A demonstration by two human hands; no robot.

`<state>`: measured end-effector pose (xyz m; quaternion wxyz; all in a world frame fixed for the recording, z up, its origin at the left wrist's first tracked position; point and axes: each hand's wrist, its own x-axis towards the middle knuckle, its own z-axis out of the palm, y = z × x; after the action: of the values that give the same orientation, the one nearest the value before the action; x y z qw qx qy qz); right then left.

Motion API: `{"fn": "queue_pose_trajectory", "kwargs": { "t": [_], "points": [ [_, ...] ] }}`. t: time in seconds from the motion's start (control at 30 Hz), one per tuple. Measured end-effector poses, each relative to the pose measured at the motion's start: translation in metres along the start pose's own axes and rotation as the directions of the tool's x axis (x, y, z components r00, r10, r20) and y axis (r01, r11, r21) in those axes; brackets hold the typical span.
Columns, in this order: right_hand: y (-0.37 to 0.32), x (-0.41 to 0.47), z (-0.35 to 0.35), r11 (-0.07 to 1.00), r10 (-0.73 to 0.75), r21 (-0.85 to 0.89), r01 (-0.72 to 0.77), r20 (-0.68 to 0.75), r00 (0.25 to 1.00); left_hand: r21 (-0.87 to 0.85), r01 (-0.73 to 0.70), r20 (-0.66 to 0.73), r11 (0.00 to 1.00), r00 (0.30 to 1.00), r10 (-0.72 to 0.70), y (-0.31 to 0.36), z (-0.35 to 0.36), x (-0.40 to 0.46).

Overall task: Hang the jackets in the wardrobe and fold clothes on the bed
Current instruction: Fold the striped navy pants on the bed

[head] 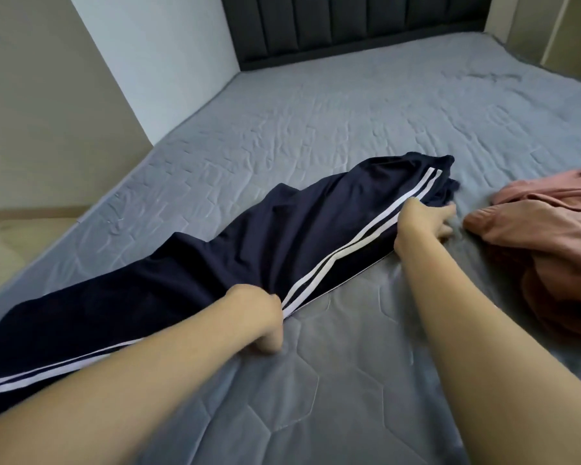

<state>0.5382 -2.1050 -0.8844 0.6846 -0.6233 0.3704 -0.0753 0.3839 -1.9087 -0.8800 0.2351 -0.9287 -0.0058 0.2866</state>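
- Track pants (249, 236), navy with white side stripes, lie stretched at a slant across the bed (366, 380), running from the lower left edge of the view up toward the middle, waist end farthest from the person.
- No brand name, label or writing can be read on the pants; only the stripes (349, 241) show along the near edge.
- The left hand (262, 317) pinches the striped edge partway down the leg, fingers curled under the fabric, so its grip is holding the pants.
- The right hand (426, 219) rests at the striped edge near the waist end; its fingers are blurred, reaching over the cloth and sheet, and I cannot tell whether its grip is closed on the fabric.
- A pink garment (547, 236) lies crumpled on the bed just to the right of the right hand, apart from the pants.
- The bed carries a grey quilted cover; a dark padded headboard (349, 25) stands at its far end.
- A pale wall (47, 95) runs along the bed's left side.
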Motion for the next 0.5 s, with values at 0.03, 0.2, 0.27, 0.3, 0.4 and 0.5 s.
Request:
{"fn": "queue_pose_trajectory", "kwargs": {
  "t": [0.03, 0.2, 0.27, 0.3, 0.4, 0.5],
  "points": [
    [-0.002, 0.008, -0.005, 0.987, -0.030, -0.161, 0.027, -0.015, 0.999, -0.063, -0.023, -0.030, 0.998, 0.999, 0.021, 0.002, -0.015, 0.004],
    [-0.013, 0.055, -0.003, 0.915, -0.069, -0.395, 0.086, 0.058, 0.996, -0.400, -0.305, -0.539, 0.864, 0.841, 0.047, 0.031, -0.060, 0.048],
    [-0.020, 0.074, 0.004, 0.923, -0.062, -0.375, 0.088, 0.079, 0.995, -0.346, -0.304, -0.564, 0.888, 0.824, 0.062, 0.044, -0.068, 0.066],
    [-0.021, 0.083, 0.008, 0.924, -0.050, -0.375, 0.081, 0.091, 0.995, -0.317, -0.293, -0.561, 0.902, 0.825, 0.071, 0.048, -0.071, 0.073],
    [-0.021, 0.098, 0.018, 0.894, -0.021, -0.445, 0.043, 0.054, 0.998, -0.243, -0.343, -0.647, 0.907, 0.755, 0.111, 0.048, -0.081, 0.078],
    [-0.028, 0.112, 0.022, 0.922, -0.020, -0.386, 0.017, -0.003, 1.000, -0.170, -0.454, -0.769, 0.874, 0.616, 0.171, 0.045, -0.079, 0.074]
  ]
}}
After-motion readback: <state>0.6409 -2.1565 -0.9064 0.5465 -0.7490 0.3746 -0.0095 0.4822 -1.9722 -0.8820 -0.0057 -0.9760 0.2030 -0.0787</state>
